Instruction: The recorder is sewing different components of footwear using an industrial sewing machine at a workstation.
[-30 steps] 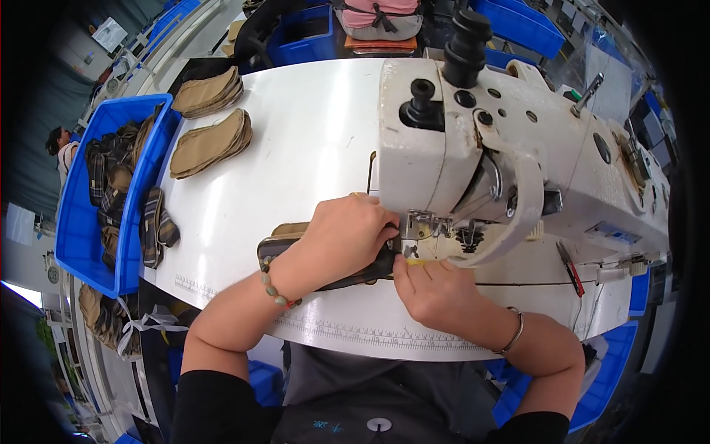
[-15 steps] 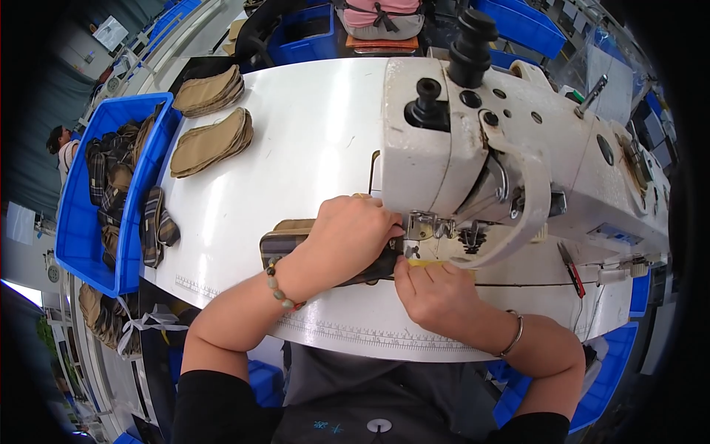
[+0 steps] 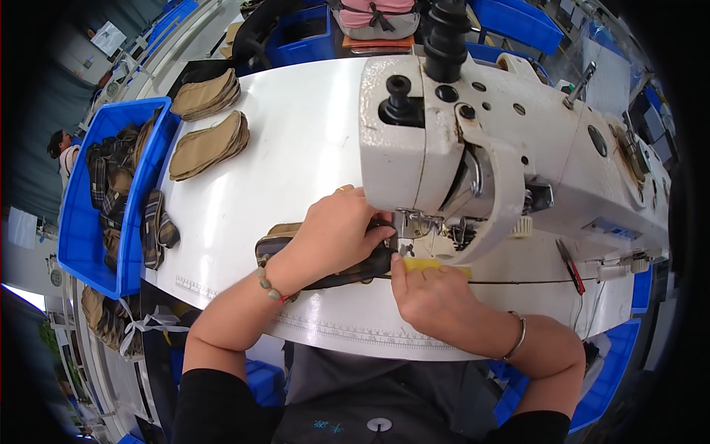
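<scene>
A plaid and brown fabric piece (image 3: 275, 242) with a dark edge lies at the needle area of a white sewing machine (image 3: 399, 166). Over it, my left hand (image 3: 336, 233) has its fingers bent, thumb and fingertips pinching the dark edge by the presser foot (image 3: 418, 223). My right hand (image 3: 436, 300) is closed, fingers curled, with the index fingertip against the fabric's right end just in front of the foot. Beside that hand, a yellow strip (image 3: 421, 265) shows on the machine bed. My palms and fingers hide much of the fabric.
Two stacks of brown fabric pieces (image 3: 209, 146) lie at the far left of the white table (image 3: 296, 148). A blue bin (image 3: 129, 277) holds plaid pieces; another plaid piece (image 3: 157, 229) rests beside it. Red-handled snips (image 3: 569, 265) lie at right. A person sits beyond the table.
The head view has shifted, so the machine appears further left. My left thumb now shows on the dark edge, and my right index finger is straighter. More of the yellow strip is uncovered.
</scene>
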`<state>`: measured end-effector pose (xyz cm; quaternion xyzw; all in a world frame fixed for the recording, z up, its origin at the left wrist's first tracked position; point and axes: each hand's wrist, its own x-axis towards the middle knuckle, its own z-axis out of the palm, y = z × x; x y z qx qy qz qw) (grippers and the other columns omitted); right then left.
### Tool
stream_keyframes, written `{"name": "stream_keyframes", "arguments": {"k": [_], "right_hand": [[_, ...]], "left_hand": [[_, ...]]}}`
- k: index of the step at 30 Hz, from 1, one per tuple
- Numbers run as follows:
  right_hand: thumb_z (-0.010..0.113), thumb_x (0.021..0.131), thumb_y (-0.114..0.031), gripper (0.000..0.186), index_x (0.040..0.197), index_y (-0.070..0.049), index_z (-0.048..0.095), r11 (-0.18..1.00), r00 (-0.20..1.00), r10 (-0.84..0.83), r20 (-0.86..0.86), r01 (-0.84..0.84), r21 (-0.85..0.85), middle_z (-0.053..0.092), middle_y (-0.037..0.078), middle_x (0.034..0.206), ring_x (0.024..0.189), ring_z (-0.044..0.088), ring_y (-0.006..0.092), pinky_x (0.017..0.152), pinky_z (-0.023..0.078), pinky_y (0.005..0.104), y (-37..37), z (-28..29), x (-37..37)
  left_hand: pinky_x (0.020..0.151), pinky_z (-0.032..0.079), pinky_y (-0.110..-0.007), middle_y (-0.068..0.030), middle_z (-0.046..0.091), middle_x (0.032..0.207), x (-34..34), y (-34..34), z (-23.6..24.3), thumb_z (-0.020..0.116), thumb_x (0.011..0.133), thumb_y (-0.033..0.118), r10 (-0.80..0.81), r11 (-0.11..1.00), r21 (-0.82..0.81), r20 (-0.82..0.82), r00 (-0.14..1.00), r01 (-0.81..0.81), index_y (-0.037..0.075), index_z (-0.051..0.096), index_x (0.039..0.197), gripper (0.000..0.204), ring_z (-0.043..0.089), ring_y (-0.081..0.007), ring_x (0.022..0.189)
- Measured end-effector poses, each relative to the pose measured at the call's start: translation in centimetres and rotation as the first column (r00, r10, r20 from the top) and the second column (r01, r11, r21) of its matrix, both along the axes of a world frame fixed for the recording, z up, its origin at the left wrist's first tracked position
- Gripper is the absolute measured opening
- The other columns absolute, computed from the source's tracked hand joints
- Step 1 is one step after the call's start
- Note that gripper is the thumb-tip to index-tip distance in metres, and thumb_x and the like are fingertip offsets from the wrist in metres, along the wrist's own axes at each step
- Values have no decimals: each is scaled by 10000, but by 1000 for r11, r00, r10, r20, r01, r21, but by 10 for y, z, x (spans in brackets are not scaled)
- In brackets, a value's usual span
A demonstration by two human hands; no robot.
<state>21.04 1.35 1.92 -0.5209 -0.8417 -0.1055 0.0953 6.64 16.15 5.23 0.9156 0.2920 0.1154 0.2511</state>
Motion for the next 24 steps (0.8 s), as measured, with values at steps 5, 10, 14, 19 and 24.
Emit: {"name": "stream_keyframes", "arguments": {"k": [5, 10, 14, 19, 24], "right_hand": [[616, 716, -92, 454, 1123, 103, 668, 1000, 1000, 2, 14, -3, 23, 524, 1, 582, 506, 565, 132, 478, 456, 291, 0, -2, 1], [626, 739, -82, 418, 1118, 85, 681, 997, 999, -25, 35, 22, 70, 540, 9, 589, 490, 560, 129, 436, 427, 299, 2, -6, 3], [653, 747, -95, 376, 1089, 54, 700, 994, 991, -84, 105, 75, 82, 622, 34, 647, 502, 573, 143, 423, 393, 317, 10, -10, 13], [610, 815, -114, 368, 1160, 0, 664, 984, 967, -178, 183, 170, 61, 689, 48, 833, 729, 650, 192, 626, 486, 383, 11, -17, 16], [552, 874, -112, 439, 1304, -42, 604, 839, 869, -449, -209, 329, -434, 706, 54, 1071, 972, 670, 212, 890, 497, 468, 20, -13, 14]], "left_hand": [[664, 528, -429, -102, 706, 802, 7, -1, 2, 753, 758, 96, 10, 999, -36, -103, 995, -14, 40, 704, 854, 122, 666, -328, 773], [656, 528, -431, -119, 699, 780, 11, 0, -6, 750, 745, 79, 28, 1000, 4, -67, 997, -28, 49, 711, 862, 127, 665, -341, 753], [638, 528, -438, -137, 689, 774, 18, 19, -27, 736, 719, 75, -64, 981, 193, 160, 985, 33, 77, 717, 890, 172, 654, -368, 728], [603, 524, -443, -142, 684, 772, 30, 35, -30, 694, 674, 48, -91, 973, 224, 125, 988, 61, 84, 716, 898, 228, 646, -383, 700], [588, 519, -431, -141, 685, 770, 34, 42, -39, 677, 657, 37, -89, 972, 223, 91, 992, 67, 89, 713, 885, 237, 649, -375, 694]]}}
